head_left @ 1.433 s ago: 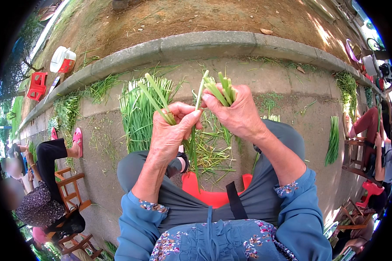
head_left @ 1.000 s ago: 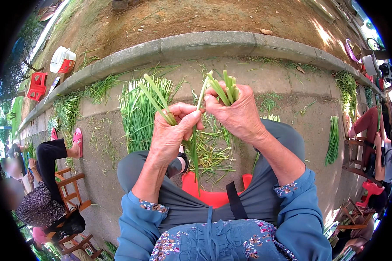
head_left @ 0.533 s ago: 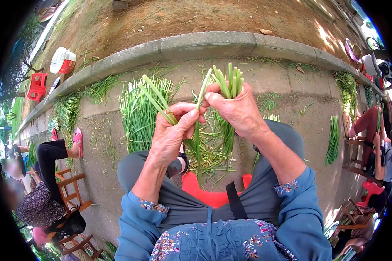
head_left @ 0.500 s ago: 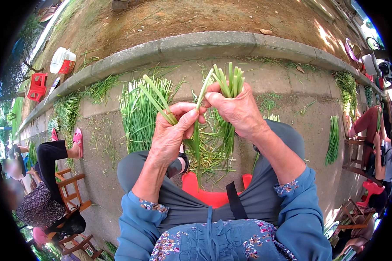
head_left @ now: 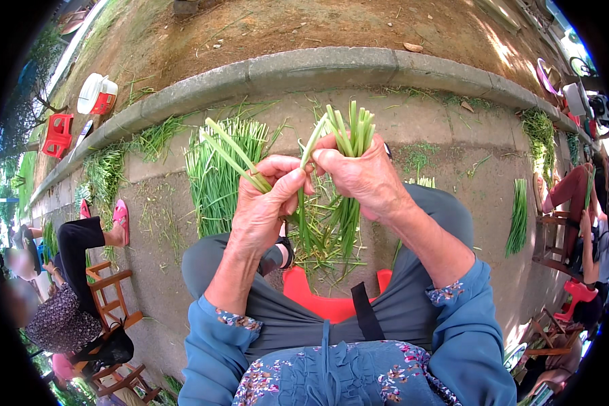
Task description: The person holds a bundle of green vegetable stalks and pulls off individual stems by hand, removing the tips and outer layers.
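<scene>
Here the left hand (head_left: 267,203) pinches two stalks (head_left: 233,152), the right hand (head_left: 362,176) grips a bunch (head_left: 352,132); a loosened grip could drop stalks onto the pavement (head_left: 453,135).

The person wears a blue long-sleeved top; each sleeve (head_left: 213,345) ends in a turned-back cuff (head_left: 233,319) lined with flowered cloth. A flowered blue apron (head_left: 345,379) with a gathered seam covers the front, and a dark strap (head_left: 365,311) runs up from it. Grey trousers (head_left: 298,325) cover both legs. The left hand (head_left: 264,206) and right hand (head_left: 362,177) are bare, without rings or gloves.
</scene>
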### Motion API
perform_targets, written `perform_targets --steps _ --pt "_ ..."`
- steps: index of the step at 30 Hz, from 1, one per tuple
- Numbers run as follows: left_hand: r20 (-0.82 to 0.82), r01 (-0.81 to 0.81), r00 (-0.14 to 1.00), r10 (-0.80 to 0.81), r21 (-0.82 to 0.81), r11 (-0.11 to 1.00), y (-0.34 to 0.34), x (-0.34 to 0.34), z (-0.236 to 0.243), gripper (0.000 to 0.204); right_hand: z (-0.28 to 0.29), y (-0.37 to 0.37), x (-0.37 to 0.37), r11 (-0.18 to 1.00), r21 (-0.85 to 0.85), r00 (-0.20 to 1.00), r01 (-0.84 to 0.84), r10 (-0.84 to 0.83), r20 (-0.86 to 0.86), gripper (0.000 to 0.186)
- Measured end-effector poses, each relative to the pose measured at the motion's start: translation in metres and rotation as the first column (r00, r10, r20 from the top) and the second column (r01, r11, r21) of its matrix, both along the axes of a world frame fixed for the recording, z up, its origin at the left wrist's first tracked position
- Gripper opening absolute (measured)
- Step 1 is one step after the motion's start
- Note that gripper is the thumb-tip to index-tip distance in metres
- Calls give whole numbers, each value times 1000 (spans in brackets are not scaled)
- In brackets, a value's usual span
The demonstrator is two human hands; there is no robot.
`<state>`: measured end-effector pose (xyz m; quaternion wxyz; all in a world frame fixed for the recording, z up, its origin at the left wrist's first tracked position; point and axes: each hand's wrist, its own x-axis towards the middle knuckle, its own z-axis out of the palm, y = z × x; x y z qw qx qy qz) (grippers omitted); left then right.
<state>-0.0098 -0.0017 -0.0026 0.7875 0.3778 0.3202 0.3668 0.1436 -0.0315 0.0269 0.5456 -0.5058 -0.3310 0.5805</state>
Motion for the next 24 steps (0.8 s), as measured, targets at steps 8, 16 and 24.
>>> perform_targets --steps 8,16,24 --pt "-158 -24 986 46 142 990 -1 3 -3 9 -12 0 1 939 317 745 -137 -114 657 8" --pt "-145 -63 986 81 127 990 -2 1 0 8 -17 0 -6 828 545 742 -130 -283 608 11" --pt "-197 -116 968 154 195 974 -2 1 2 10 -17 -2 -6 957 282 896 -69 -64 439 21"
